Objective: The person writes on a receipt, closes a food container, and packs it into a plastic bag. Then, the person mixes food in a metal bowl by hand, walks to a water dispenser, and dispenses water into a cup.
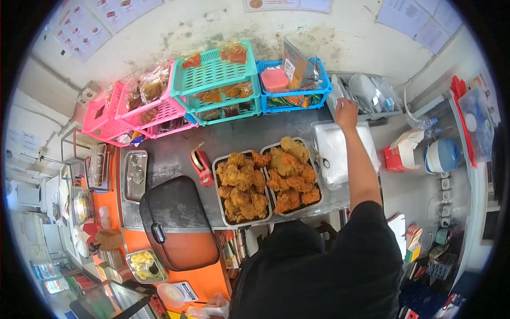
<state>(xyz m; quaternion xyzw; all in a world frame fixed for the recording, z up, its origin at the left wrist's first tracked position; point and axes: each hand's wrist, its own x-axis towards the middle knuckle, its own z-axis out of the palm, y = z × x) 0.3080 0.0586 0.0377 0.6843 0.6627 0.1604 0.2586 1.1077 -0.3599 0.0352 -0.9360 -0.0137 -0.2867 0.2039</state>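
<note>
My right hand is stretched forward at the near edge of a grey tray against the wall. Its fingers look curled together, and whatever they may hold is hidden. Inside that tray lie clear plastic lids or packaging. Below my right forearm is a stack of clear plastic bags, with scissors on its left side. Left of the stack, two metal trays hold fried chicken pieces and more fried chicken. My left hand is out of sight.
Blue, teal and pink baskets with packets line the wall. A red tape dispenser, a black case and a metal tray stand left. A red and white box is right.
</note>
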